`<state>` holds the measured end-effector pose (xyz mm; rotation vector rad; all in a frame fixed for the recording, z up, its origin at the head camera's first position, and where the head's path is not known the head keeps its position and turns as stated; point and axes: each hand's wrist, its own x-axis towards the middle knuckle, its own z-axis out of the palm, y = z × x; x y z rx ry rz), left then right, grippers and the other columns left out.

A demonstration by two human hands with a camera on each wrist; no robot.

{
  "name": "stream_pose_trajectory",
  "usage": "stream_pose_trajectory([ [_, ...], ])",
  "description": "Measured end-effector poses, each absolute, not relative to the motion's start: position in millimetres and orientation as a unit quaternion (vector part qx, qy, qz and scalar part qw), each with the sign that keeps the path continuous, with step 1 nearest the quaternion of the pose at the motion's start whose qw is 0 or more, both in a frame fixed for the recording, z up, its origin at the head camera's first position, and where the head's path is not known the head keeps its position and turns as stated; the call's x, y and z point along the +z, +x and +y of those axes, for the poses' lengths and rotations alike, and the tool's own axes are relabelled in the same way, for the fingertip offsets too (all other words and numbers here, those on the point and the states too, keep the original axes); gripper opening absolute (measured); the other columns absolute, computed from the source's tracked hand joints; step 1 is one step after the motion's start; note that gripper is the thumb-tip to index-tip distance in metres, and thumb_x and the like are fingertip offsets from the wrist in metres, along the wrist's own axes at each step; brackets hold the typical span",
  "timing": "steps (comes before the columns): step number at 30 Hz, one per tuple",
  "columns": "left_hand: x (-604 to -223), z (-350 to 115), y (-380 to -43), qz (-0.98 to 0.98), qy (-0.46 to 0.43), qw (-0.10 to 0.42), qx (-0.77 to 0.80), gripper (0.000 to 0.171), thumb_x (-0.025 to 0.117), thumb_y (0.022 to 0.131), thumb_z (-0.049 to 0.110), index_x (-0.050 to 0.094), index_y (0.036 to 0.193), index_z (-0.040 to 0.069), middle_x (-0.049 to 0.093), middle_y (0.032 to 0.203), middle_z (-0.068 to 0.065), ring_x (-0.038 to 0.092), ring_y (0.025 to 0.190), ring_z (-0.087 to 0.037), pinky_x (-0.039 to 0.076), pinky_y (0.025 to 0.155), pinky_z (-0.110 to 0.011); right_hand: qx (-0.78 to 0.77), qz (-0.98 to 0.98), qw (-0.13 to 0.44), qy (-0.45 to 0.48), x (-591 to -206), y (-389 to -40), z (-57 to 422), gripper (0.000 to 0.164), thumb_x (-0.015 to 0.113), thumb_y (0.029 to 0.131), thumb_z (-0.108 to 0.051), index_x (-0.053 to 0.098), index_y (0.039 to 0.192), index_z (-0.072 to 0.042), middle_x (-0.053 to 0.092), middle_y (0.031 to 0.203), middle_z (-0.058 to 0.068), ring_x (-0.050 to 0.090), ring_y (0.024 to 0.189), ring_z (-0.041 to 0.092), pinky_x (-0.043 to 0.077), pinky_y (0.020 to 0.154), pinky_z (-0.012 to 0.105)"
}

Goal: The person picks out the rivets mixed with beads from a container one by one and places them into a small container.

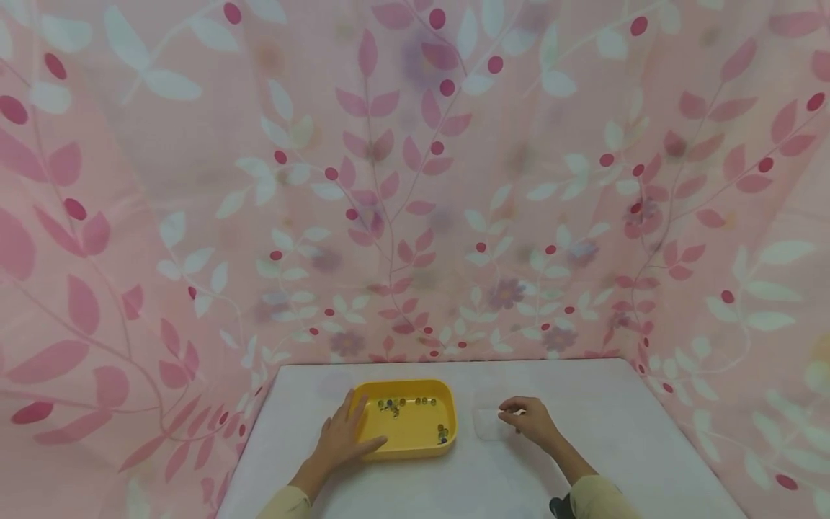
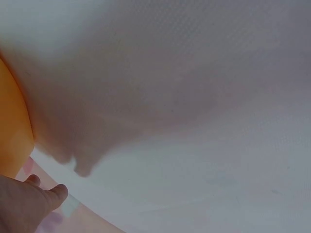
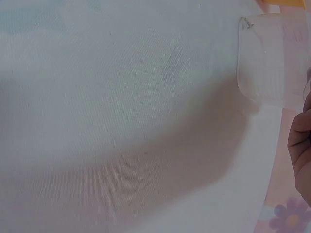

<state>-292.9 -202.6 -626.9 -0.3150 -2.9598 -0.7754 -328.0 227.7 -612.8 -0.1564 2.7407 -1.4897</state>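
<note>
My left hand [image 1: 344, 435] rests at the left side of a yellow tray [image 1: 412, 453], fingers spread along its left rim and thumb stretched over the front edge. Several small glass marbles [image 1: 391, 405] lie on the tray floor, most toward the back, with a small cluster [image 1: 443, 434] in the front right corner. To the tray's right stands a clear plastic container [image 1: 484, 425]. My right hand [image 1: 532, 422] is at the container's right side, fingers bent and fingertips overlapping its rim. Whether those fingertips hold anything I cannot tell. In the right wrist view the container [image 3: 265, 63] appears beside the curled fingers [image 3: 302, 127].
A white table [image 1: 622, 461] carries the tray and container. Pink curtain-like fabric with leaf patterns [image 1: 389, 216] rises behind the table and along both sides. A dark object [image 1: 561, 507] shows at the right sleeve.
</note>
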Motion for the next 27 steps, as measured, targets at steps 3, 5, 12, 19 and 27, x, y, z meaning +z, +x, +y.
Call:
stream_pose_trajectory([
  [3, -628.9, -202.2, -293.9, -0.962, -0.097, 0.03, -0.255, 0.103, 0.066, 0.078, 0.072, 0.029, 0.156, 0.015, 0.014, 0.165, -0.018, 0.032, 0.143, -0.045, 0.026, 0.107, -0.074, -0.475, 0.879, 0.007, -0.054, -613.8, -328.9, 228.3, 0.02, 0.077, 0.084, -0.012, 0.073, 0.099, 0.001, 0.071, 0.088, 0.008, 0.056, 0.063, 0.013, 0.049, 0.052, 0.024],
  [5, -631.1, -202.0, -294.6, -0.961, -0.095, 0.031, -0.257, 0.103, 0.066, 0.078, 0.072, 0.03, 0.156, 0.016, 0.014, 0.165, -0.018, 0.032, 0.143, -0.045, 0.026, 0.107, -0.074, -0.471, 0.88, 0.003, -0.058, -614.8, -329.6, 228.7, 0.019, 0.077, 0.084, -0.012, 0.074, 0.098, 0.001, 0.071, 0.087, 0.008, 0.055, 0.061, 0.011, 0.049, 0.051, 0.024],
  [12, -636.3, -201.0, -296.4, -0.959, -0.097, 0.035, -0.262, 0.103, 0.065, 0.078, 0.072, 0.028, 0.157, 0.018, 0.013, 0.165, -0.018, 0.032, 0.143, -0.045, 0.025, 0.107, -0.074, -0.469, 0.881, -0.017, -0.058, -610.9, -328.8, 229.3, 0.021, 0.078, 0.083, -0.011, 0.074, 0.101, 0.0, 0.072, 0.086, 0.006, 0.056, 0.063, 0.01, 0.049, 0.052, 0.023],
  [19, -635.0, -200.8, -297.1, -0.962, -0.095, 0.025, -0.255, 0.104, 0.062, 0.079, 0.074, 0.025, 0.158, 0.018, 0.011, 0.166, -0.017, 0.03, 0.145, -0.044, 0.025, 0.108, -0.073, -0.429, 0.895, -0.103, -0.07, -598.6, -329.8, 225.1, 0.024, 0.079, 0.083, -0.019, 0.074, 0.105, -0.01, 0.071, 0.088, 0.0, 0.06, 0.078, 0.011, 0.048, 0.066, 0.022],
  [27, -631.7, -201.2, -296.1, -0.963, -0.091, 0.03, -0.253, 0.104, 0.063, 0.078, 0.074, 0.027, 0.157, 0.017, 0.012, 0.166, -0.017, 0.032, 0.144, -0.045, 0.025, 0.108, -0.073, -0.303, 0.913, -0.23, -0.15, -593.7, -329.8, 214.3, 0.068, 0.078, 0.083, -0.034, 0.054, 0.139, -0.006, 0.051, 0.14, 0.024, 0.062, 0.107, 0.039, 0.052, 0.085, 0.058],
])
